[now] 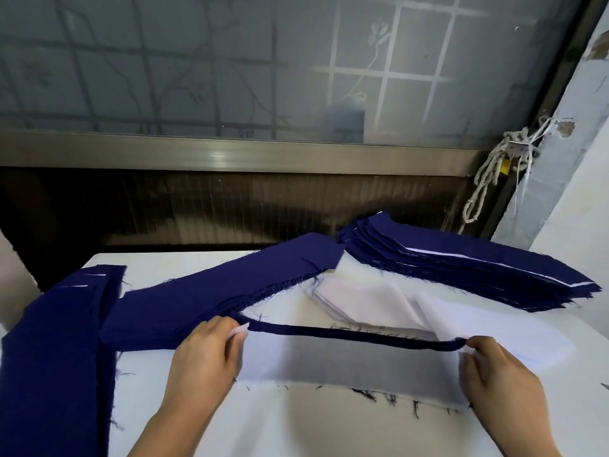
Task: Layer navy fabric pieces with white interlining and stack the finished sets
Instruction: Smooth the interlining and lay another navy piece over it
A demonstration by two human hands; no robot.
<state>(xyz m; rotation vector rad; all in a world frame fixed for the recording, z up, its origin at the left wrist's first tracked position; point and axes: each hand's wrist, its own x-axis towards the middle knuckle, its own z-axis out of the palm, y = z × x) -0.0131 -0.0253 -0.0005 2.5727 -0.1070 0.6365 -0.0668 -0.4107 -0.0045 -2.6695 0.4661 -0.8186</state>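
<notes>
- two hands on one set [346, 361]: left hand [211, 351] pinches its left end and right hand [504, 374] pinches its right end, fingers curled on the cloth at both.
- set sits at the near middle of the bench [296, 423]. top edge is lifted, white face toward the camera, navy edge along the top, frayed navy threads along the bottom. cannot tell whether the lower edge touches the bench.
- right stack [461, 268], far right of the bench: many navy layers with thin white lines between them. reads as finished sets, a good number done.
- navy pile [214, 298], middle left, lying on a diagonal: several pieces deep, no white seen in it. judged to be stock not yet layered.
- interlining [362, 298]: loose white sheets between the navy pile and the right stack, several left.
- left pile [56, 341]: navy, two white slivers near its far end. finished or not, cannot tell.
- judgement: well past the start, likely near the middle. the set in hand looks paired and ready to go on a stack; the rest of the navy and white is left to pair.
</notes>
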